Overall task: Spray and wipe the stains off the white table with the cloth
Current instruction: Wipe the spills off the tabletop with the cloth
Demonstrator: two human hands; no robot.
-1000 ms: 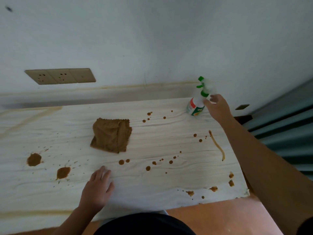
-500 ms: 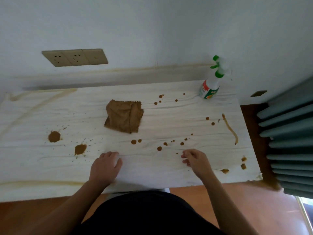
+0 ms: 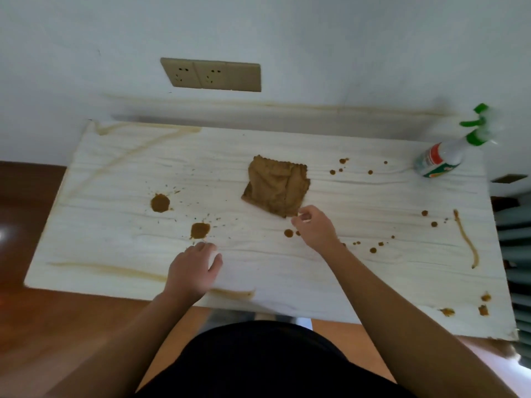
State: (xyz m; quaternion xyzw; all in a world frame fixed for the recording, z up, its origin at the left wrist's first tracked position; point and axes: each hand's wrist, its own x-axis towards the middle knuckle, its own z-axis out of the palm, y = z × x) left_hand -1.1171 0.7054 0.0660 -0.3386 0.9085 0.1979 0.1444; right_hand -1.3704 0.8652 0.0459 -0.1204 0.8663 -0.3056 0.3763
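Note:
A crumpled brown cloth (image 3: pixel 275 186) lies near the middle of the white table (image 3: pixel 359 282). Brown stains dot the top: two big blots (image 3: pixel 160 203) at the left, small drops across the middle, a long streak (image 3: pixel 467 239) at the right. The spray bottle (image 3: pixel 444 158) with a green trigger stands at the far right corner, untouched. My right hand (image 3: pixel 311 226) hovers just off the cloth's near right corner, fingers loosely curled, holding nothing. Near the front edge, my left hand (image 3: pixel 194 270) rests on the table.
A wall with a beige socket panel (image 3: pixel 211 74) rises behind the table. Grey-blue slats (image 3: pixel 514 245) stand close to the table's right edge. Wooden floor shows to the left and in front. Faint yellowish smears run along the table's left and front parts.
My right hand left the spray bottle at the far right corner, swung back to the front of the table, then moved up to the cloth's corner. My left hand stayed on the table.

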